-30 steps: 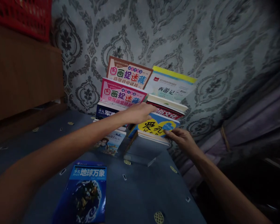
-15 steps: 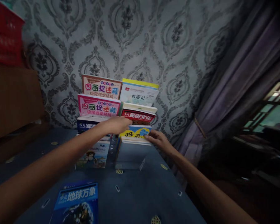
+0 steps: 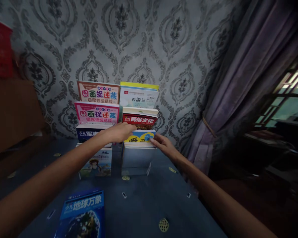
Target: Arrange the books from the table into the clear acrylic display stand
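Note:
A yellow and blue book (image 3: pixel 138 137) stands upright in the right-hand column of books, behind a plain grey-blue book (image 3: pixel 137 158). My left hand (image 3: pixel 121 132) is closed at its upper left corner, with the fingertips partly hidden. At its right edge, my right hand (image 3: pixel 163 142) pinches with thumb and fingers. A red book (image 3: pixel 140 119) rises just behind it, and a white-covered book (image 3: pixel 138 98) stands farther back. My left forearm partly covers the navy book (image 3: pixel 85 133) and the book with a girl on its cover (image 3: pixel 96 163).
Pink (image 3: pixel 96 113) and brown (image 3: pixel 98 92) picture books stand in the left column near the patterned wall. A blue globe book (image 3: pixel 81 215) lies flat on the dark tabletop (image 3: pixel 136 211). Cardboard box (image 3: pixel 15 112) at left; purple curtain (image 3: pixel 228 82) at right.
My view has swung slightly right, so the books sit farther left in the picture. Both hands keep their places at the yellow and blue book, which looks hardly moved.

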Motion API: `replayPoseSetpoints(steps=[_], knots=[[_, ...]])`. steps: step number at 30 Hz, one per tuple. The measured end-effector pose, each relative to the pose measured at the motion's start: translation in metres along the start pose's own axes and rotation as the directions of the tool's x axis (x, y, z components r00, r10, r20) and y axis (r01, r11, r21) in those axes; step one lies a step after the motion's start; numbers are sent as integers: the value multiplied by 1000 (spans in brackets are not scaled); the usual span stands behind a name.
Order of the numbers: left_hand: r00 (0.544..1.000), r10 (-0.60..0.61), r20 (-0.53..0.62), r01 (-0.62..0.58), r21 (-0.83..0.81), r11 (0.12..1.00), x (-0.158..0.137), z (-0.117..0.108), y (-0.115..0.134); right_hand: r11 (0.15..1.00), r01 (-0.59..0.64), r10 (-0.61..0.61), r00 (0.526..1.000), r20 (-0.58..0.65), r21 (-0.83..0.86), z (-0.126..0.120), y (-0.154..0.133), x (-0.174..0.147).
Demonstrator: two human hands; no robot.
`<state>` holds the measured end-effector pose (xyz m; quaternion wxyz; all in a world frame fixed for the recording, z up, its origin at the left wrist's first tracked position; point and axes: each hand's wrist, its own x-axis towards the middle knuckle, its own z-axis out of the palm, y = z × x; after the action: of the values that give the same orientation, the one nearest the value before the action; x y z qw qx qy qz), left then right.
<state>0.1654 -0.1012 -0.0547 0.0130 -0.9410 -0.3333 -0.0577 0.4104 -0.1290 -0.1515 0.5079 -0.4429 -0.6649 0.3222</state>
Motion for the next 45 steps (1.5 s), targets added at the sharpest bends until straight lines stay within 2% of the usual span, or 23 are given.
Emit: replayPoseSetpoints(steps=[2, 4, 7, 8, 9, 10, 13, 15, 17, 23, 36, 38, 42, 45], knots=[[997, -32, -69, 32, 4, 999, -8, 6, 7, 998, 40, -35, 995, -90, 55, 3, -2, 2], [974, -47, -219, 48, -3, 999, -21, 20, 17, 993, 53, -36, 987, -154, 106, 6, -5, 2], [889, -112, -444, 78, -94, 993, -48, 55, 34, 983, 43, -10, 982, -188, 176, 9, -9, 3], [852, -160, -499, 107, -133, 985, -57, 68, 39, 980, 37, 2, 980, -197, 196, 10, -9, 4], [833, -192, -519, 126, -161, 979, -66, 83, 43, 976, 32, 13, 979, -205, 214, 11, -9, 5], [826, -222, -518, 137, -198, 971, -73, 97, 46, 973, 29, 21, 977, -214, 228, 12, -9, 6], [870, -309, -384, 166, -361, 918, -85, 135, 50, 968, 35, 28, 969, -247, 248, 17, -6, 9], [890, -346, -298, 183, -461, 868, -87, 154, 51, 963, 41, 34, 963, -269, 267, 20, -4, 9], [896, -354, -267, 173, -526, 833, -86, 166, 52, 950, 36, 55, 959, -278, 311, 22, -2, 8], [906, -322, -275, 76, -643, 762, -75, 172, 53, 939, 52, 58, 950, -307, 339, 24, -1, 8], [894, -290, -342, -52, -721, 691, -69, 186, 43, 937, 102, 58, 899, -435, 335, 31, 13, 14], [878, -335, -343, -43, -752, 658, -67, 187, 45, 935, 112, 52, 895, -444, 336, 29, 18, 15], [783, -492, -381, -63, -836, 546, -55, 184, 50, 925, 98, 84, 890, -449, 368, 28, 23, 18], [751, -572, -328, -38, -887, 460, -40, 178, 52, 902, 66, 145, 885, -443, 426, 33, 23, 18]])
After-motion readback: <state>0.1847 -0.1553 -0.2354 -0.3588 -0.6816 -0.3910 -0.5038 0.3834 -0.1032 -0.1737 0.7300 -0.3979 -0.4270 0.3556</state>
